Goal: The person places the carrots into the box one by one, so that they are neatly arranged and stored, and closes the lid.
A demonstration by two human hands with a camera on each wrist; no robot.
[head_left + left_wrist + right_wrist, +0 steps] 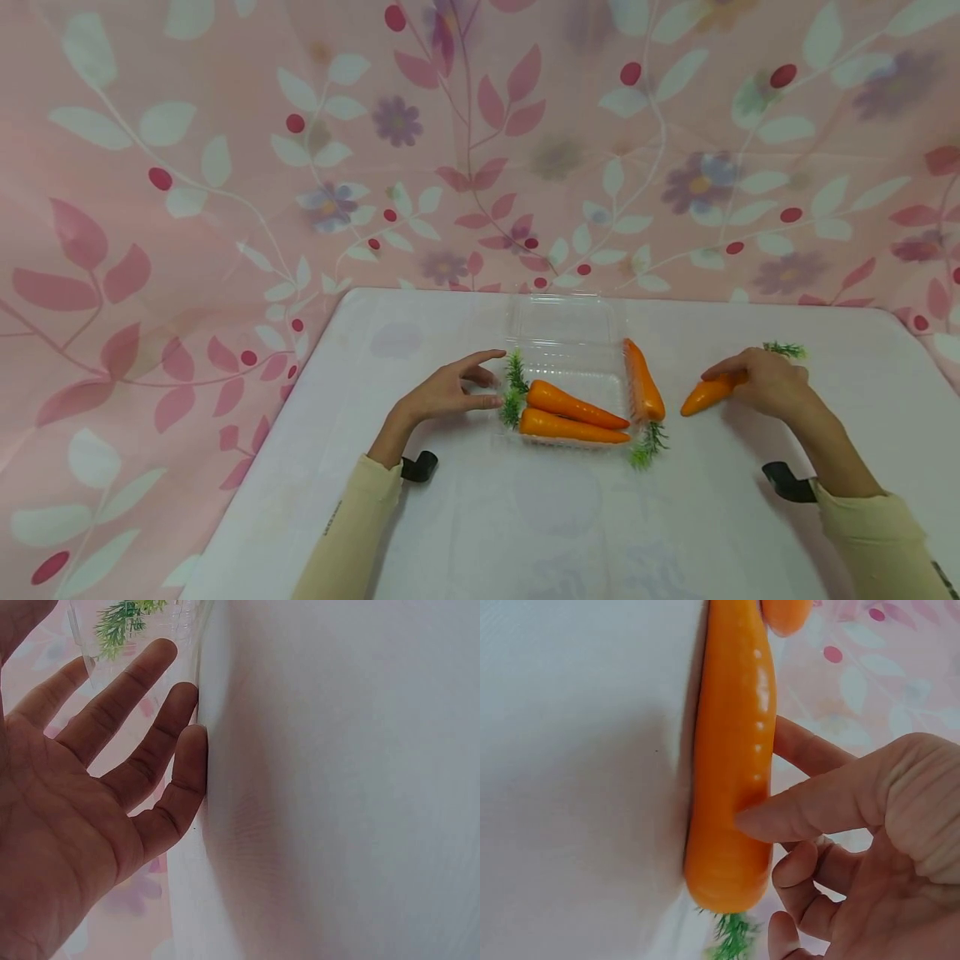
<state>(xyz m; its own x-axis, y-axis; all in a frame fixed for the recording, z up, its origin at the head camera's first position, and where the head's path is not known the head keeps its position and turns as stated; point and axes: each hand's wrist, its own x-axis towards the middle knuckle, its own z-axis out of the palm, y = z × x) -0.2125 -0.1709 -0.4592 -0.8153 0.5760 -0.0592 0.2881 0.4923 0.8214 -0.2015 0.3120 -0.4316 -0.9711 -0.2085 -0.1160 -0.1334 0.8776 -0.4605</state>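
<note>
Two orange carrots (573, 425) with green tops lie side by side in a clear plastic box (577, 367), their leafy ends at its left wall. My left hand (457, 387) is at that left side, fingers spread and nothing held, fingertips near the green leaves (124, 626). In the left wrist view its lower fingers rest along the white tabletop. To the right, my right hand (768, 383) grips another carrot (731, 765) lying on the table, thumb pressed on its thick end. Its green top (786, 350) shows beyond the hand.
One more carrot (643, 382) leans along the right wall of the box, leaves toward me. The box's clear lid (562, 318) is folded back toward the far table edge. A pink floral cloth (480, 150) hangs behind the white table (585, 533).
</note>
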